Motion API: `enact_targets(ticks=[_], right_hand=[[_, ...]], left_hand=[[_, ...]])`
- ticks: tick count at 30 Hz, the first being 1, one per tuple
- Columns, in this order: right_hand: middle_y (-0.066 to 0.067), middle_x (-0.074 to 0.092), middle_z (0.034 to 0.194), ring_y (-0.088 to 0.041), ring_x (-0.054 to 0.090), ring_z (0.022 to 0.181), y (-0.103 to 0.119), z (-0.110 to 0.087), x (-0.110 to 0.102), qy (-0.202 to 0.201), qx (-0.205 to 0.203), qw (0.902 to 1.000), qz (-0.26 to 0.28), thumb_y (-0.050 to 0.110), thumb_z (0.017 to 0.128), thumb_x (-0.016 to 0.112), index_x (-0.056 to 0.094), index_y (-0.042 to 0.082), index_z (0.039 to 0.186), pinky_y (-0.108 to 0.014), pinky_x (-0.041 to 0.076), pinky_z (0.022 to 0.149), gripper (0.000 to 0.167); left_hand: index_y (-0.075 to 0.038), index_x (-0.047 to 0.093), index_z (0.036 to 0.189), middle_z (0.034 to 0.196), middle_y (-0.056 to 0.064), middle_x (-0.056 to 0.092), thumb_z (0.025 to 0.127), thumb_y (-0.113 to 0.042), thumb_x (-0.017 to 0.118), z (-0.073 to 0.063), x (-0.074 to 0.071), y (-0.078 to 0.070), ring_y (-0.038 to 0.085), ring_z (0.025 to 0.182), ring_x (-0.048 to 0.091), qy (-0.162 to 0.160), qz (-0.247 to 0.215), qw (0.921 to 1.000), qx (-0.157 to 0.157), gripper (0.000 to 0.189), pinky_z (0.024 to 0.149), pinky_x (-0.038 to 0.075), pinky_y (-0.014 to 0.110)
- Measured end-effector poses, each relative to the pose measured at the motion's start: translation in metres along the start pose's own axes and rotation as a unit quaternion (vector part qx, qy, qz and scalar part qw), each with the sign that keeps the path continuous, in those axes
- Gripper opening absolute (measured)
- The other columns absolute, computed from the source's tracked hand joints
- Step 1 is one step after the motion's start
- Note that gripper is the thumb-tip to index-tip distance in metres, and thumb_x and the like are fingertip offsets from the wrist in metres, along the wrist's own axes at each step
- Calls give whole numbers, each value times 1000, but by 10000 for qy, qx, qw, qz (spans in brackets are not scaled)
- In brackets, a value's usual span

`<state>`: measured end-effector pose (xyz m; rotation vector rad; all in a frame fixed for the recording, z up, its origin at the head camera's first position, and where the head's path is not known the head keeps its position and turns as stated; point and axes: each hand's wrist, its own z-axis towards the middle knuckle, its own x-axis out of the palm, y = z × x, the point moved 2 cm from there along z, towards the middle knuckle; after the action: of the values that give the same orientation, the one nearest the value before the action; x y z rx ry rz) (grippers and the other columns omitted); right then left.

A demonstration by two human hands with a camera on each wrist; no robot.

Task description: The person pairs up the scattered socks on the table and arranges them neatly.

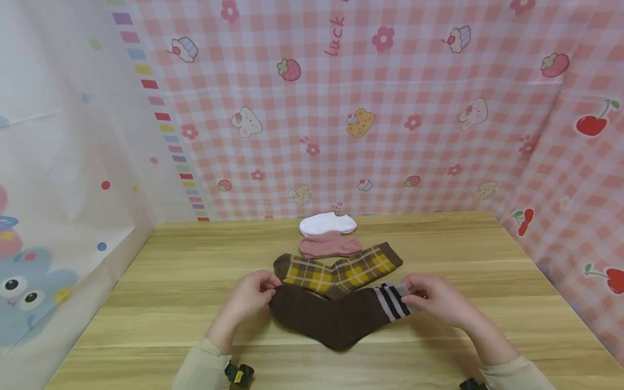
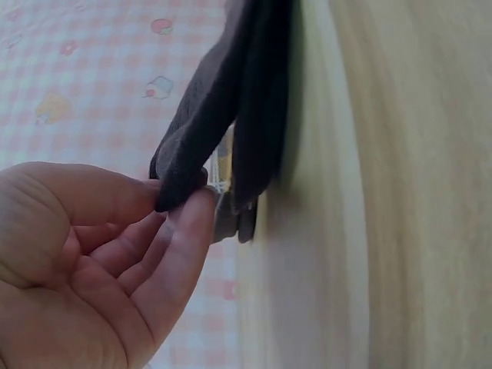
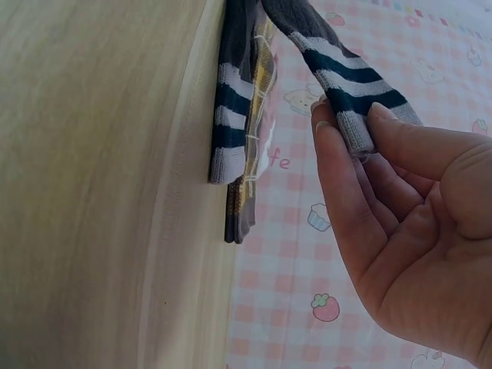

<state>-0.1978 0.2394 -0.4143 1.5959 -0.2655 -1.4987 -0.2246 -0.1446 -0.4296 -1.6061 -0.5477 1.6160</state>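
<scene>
My left hand (image 1: 251, 295) pinches the toe of a dark brown sock (image 1: 336, 319), thumb against fingertips. At its other end, my right hand (image 1: 436, 298) pinches the cuff, which has grey and black stripes. Both wrist views show this sock (image 3: 346, 77) raised off the table, over a matching sock (image 3: 231, 115) that lies flat. From the head camera the raised sock hides most of the lower one. Just behind them lies a yellow and brown plaid sock (image 1: 312, 273), its near edge partly covered.
Farther back on the wooden table (image 1: 205, 260) lie a pink ankle sock (image 1: 329, 245) and a white low-cut sock (image 1: 324, 223), stacked in a row toward the rear edge. A pink checked cloth (image 1: 312, 97) hangs behind the table and along its right side; a white printed cloth (image 1: 63, 135) hangs on the left.
</scene>
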Motion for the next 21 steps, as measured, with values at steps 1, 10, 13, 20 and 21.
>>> enact_targets(ticks=[1,10,13,20,21], right_hand=[[6,59,83,-4,52,75,0,0,0,1,-8,10000,10,9,92,69,63,9,93,-25,48,62,7],[5,58,82,-4,52,75,1,0,-2,80,81,9999,130,9,92,69,62,6,93,-25,48,63,7],[5,59,83,-4,52,75,2,0,-1,84,47,9999,117,9,92,69,62,4,93,-25,47,63,8],[4,64,87,-5,56,78,1,3,-2,95,112,9999,31,11,93,68,63,5,95,-26,49,65,8],[4,64,87,-5,56,78,1,3,-2,90,129,9999,5,11,94,68,63,6,95,-27,49,65,8]], left_hand=[[-4,68,88,77,2,64,82,14,64,1,1,0,14,70,59,-53,121,9999,55,19,59,53,29],[-6,70,87,80,-1,67,81,12,69,7,4,3,15,74,62,-124,722,9960,517,19,72,53,35],[-7,70,86,79,-2,67,81,12,70,9,6,6,14,73,62,-133,789,9952,557,19,72,53,35],[-8,69,84,77,-3,66,81,11,69,9,7,9,12,73,61,-74,837,9948,582,20,71,53,34],[-8,69,84,77,-3,66,81,11,69,9,7,9,13,73,61,-69,844,9947,591,20,71,53,34]])
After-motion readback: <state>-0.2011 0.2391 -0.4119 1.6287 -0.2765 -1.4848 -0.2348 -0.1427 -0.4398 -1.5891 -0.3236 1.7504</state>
